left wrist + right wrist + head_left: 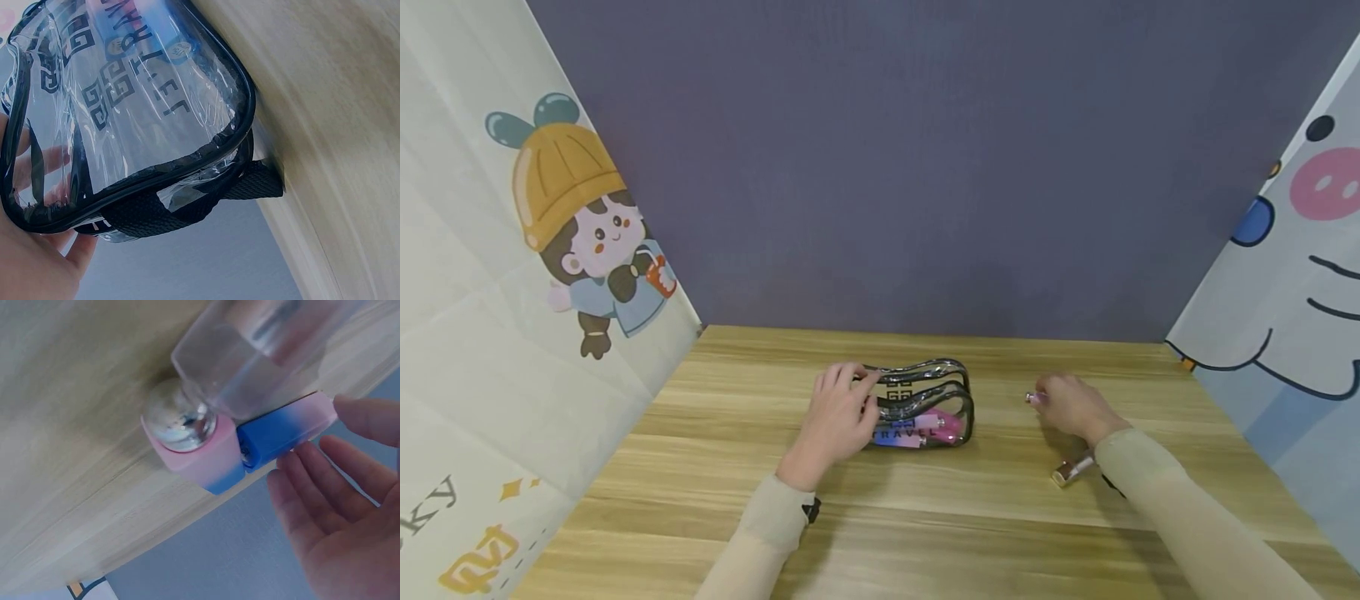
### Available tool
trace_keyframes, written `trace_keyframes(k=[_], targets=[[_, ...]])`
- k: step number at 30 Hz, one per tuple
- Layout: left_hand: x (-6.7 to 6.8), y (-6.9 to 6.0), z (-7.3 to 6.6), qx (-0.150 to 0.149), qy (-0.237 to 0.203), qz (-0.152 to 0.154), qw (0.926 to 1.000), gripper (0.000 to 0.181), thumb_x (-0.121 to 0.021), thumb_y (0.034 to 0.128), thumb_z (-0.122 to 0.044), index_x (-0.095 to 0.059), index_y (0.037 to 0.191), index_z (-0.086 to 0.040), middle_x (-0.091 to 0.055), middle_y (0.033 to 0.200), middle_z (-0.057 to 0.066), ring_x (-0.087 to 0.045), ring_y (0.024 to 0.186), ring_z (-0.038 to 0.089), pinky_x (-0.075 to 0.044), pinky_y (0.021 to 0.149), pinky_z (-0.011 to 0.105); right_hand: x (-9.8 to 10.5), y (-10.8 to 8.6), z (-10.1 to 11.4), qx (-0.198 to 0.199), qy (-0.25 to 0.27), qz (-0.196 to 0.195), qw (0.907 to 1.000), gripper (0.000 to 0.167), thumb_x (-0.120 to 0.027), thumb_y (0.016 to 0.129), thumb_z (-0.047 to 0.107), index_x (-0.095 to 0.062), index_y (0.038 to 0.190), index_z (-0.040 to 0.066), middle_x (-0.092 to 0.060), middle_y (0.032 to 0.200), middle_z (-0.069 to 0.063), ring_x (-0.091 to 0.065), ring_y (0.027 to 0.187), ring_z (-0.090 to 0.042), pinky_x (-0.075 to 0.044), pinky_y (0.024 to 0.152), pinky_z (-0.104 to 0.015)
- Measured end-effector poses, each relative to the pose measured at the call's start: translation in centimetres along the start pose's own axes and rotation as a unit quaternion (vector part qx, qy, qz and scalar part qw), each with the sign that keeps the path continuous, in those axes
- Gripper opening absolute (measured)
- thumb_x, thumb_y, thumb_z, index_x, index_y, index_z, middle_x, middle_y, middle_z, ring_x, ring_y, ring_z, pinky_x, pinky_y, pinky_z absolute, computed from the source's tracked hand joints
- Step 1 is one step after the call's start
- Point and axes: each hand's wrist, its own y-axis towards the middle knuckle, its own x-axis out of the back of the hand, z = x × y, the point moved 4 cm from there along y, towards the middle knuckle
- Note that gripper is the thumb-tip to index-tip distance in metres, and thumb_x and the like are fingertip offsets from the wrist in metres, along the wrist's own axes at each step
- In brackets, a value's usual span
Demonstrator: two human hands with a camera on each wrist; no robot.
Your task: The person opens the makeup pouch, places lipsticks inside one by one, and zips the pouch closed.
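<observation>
A clear zip bag (917, 406) with black trim and printed lettering lies on the wooden table, pink and blue items showing inside. My left hand (838, 417) grips its left end; in the left wrist view fingers show through the clear plastic (150, 134), beside the palm (34, 265). To the right, my right hand (1075, 408) pinches a small pink-and-blue tube (287, 428), its pink end between thumb and fingers (344, 506). Against the tube's blue end stands a pink-and-blue container (203, 459) with a shiny silver ball top.
A clear-and-rose-gold tube (1072, 468) lies on the table (947, 533) beneath my right wrist. Behind the table rises a dark grey-purple panel (925, 167). Printed cartoon sheets hang at the left (460, 250) and right (1225, 308).
</observation>
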Motion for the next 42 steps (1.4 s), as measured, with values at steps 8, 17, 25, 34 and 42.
trace_keyframes(k=[8, 17, 25, 34, 42], targets=[[0.1, 0.0, -0.1, 0.000, 0.002, 0.000, 1.0000, 0.040, -0.051, 0.0983, -0.020, -0.066, 0.134, -0.011, -0.057, 0.125, 0.009, -0.047, 0.119, 0.030, -0.039, 0.100, 0.050, -0.2, 0.0, -0.3, 0.000, -0.008, 0.002, 1.0000, 0.008, -0.069, 0.092, 0.011, -0.067, 0.087, 0.005, -0.061, 0.085, -0.007, -0.059, 0.077, -0.026, -0.051, 0.067, -0.049], [0.1, 0.0, -0.1, -0.001, -0.002, -0.004, 1.0000, 0.040, -0.051, 0.0982, -0.019, -0.066, 0.134, -0.011, -0.057, 0.125, 0.009, -0.047, 0.119, 0.030, -0.040, 0.098, 0.049, -0.5, 0.3, -0.5, -0.014, 0.019, 0.011, 0.9997, 0.017, -0.070, 0.089, 0.009, -0.070, 0.102, -0.001, -0.069, 0.095, -0.015, -0.065, 0.088, -0.034, -0.053, 0.080, -0.056], [0.1, 0.0, 0.0, -0.001, 0.000, 0.002, 1.0000, 0.041, -0.049, 0.0991, -0.021, -0.065, 0.135, -0.010, -0.057, 0.125, 0.009, -0.047, 0.119, 0.031, -0.039, 0.100, 0.049, -0.7, 0.4, -0.5, -0.024, 0.026, 0.019, 0.9992, 0.018, -0.071, 0.085, 0.006, -0.069, 0.101, -0.003, -0.069, 0.093, -0.014, -0.066, 0.087, -0.034, -0.053, 0.081, -0.057], [0.0, 0.0, 0.0, 0.002, -0.002, 0.000, 1.0000, 0.041, -0.050, 0.0988, -0.019, -0.065, 0.136, -0.011, -0.056, 0.126, 0.009, -0.047, 0.119, 0.030, -0.039, 0.099, 0.050, -0.6, 0.3, -0.1, -0.032, 0.051, 0.038, 0.9975, 0.017, -0.073, 0.082, 0.006, -0.068, 0.097, 0.000, -0.066, 0.089, -0.010, -0.060, 0.079, -0.025, -0.052, 0.075, -0.049], [0.0, -0.1, 0.0, 0.002, -0.004, 0.004, 1.0000, 0.041, -0.048, 0.0995, -0.021, -0.065, 0.136, -0.010, -0.056, 0.126, 0.010, -0.047, 0.120, 0.031, -0.039, 0.100, 0.050, -0.5, 0.2, 0.5, -0.014, 0.064, 0.034, 0.9973, 0.020, -0.075, 0.083, 0.010, -0.069, 0.099, -0.001, -0.068, 0.091, -0.010, -0.062, 0.083, -0.026, -0.053, 0.078, -0.050]])
